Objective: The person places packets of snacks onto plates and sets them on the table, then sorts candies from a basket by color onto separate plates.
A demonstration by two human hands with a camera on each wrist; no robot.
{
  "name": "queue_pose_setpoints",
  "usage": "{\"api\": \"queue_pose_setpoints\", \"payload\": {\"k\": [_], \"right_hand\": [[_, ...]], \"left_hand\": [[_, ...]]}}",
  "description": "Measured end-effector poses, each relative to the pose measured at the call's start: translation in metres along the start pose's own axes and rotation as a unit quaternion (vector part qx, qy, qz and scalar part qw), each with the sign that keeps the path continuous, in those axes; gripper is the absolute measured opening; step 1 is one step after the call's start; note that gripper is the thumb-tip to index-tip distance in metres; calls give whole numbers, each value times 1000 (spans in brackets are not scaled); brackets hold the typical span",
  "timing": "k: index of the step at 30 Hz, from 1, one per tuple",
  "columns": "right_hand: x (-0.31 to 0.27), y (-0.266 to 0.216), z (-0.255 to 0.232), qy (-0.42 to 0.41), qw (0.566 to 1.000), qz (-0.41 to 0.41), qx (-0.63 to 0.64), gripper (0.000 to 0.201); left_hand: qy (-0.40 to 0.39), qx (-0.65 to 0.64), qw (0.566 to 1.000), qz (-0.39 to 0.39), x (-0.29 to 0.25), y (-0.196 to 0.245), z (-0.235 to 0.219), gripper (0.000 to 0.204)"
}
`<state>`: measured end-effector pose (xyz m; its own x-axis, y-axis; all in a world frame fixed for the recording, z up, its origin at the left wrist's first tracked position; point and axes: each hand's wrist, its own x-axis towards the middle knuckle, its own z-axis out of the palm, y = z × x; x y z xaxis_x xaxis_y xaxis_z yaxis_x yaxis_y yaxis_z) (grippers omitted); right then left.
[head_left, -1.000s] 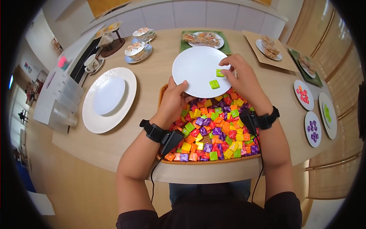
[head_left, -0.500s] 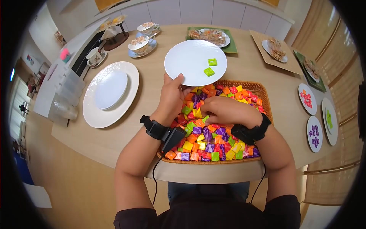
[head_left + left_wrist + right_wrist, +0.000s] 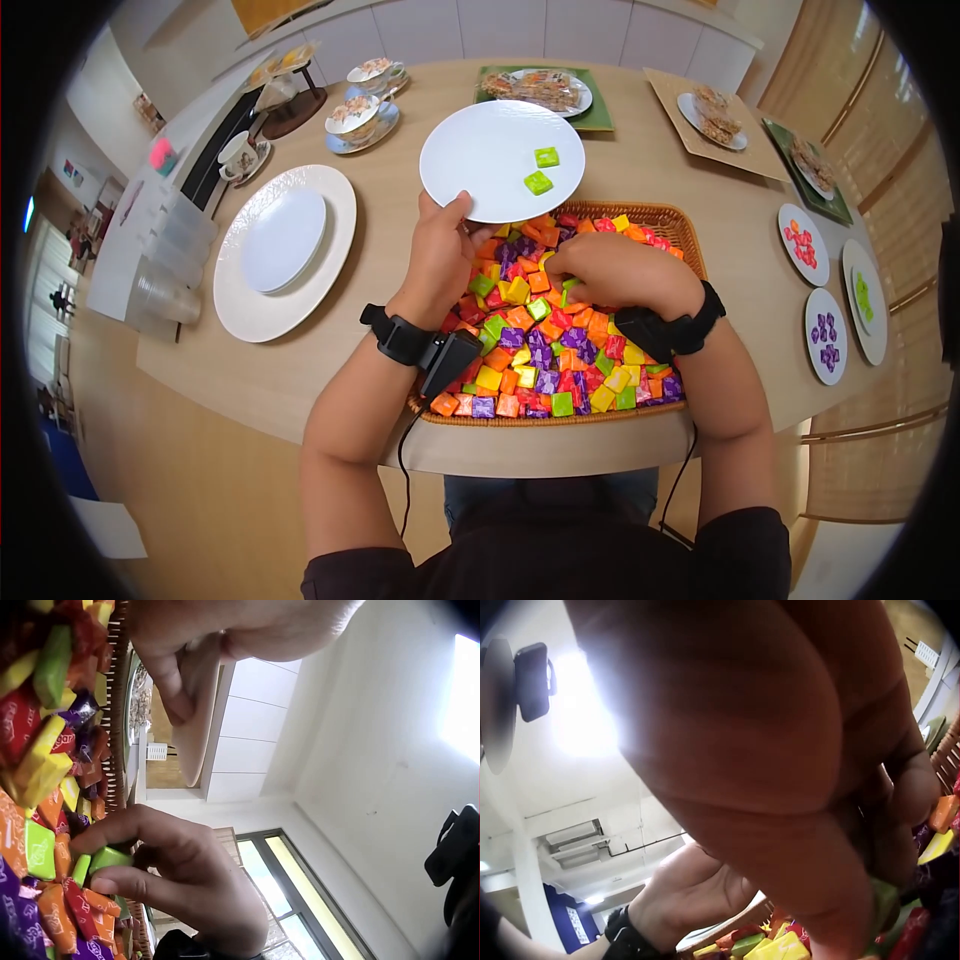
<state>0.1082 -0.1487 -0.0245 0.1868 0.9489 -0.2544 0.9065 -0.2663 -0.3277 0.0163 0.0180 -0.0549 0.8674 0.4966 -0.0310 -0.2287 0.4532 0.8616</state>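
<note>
In the head view my left hand (image 3: 440, 250) grips the near-left rim of a white plate (image 3: 490, 150), thumb on top, fingers beneath. Two green candies (image 3: 546, 157) lie on the plate's right part. My right hand (image 3: 615, 270) is down among wrapped candies in a wicker basket (image 3: 690, 235); the head view hides its fingertips. Seen from the left wrist, the right hand (image 3: 187, 874) pinches a green candy (image 3: 110, 859) between thumb and fingers, just above the pile. The right wrist view shows green (image 3: 885, 904) at its fingertips.
On the right stand small plates of red (image 3: 801, 245), purple (image 3: 824, 340) and green candies (image 3: 863, 298). Stacked white plates (image 3: 270, 240) lie on the left. Cups on saucers (image 3: 355, 120) and trays with wrapped snacks (image 3: 600, 115) line the far side. Plastic cups (image 3: 170, 295) stand at far left.
My right hand has left the plate, where two green candies stay, and gone down into the basket, shifting slightly since. The plate in my left hand has moved a little left and away.
</note>
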Motion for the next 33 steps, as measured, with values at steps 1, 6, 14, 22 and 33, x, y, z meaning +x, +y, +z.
{"api": "queue_pose_setpoints", "payload": {"k": [1, 6, 14, 22, 33], "right_hand": [[-1, 1, 0, 2, 1000, 0, 0, 14], [-16, 1, -21, 133, 976, -135, 110, 17], [-4, 20, -20, 360, 931, -39, 38, 12], [-4, 34, -26, 454, 879, 59, 134, 16], [4, 61, -18, 547, 833, -12, -88, 13]], "left_hand": [[-1, 0, 1000, 0, 0, 1, 0, 38], [-18, 38, 999, -28, -2, 2, 3, 39], [-123, 63, 985, -101, -5, -3, 5, 41], [-145, 47, 982, -108, -7, -2, 6, 44], [-145, 41, 983, -103, -8, 0, 6, 43]]}}
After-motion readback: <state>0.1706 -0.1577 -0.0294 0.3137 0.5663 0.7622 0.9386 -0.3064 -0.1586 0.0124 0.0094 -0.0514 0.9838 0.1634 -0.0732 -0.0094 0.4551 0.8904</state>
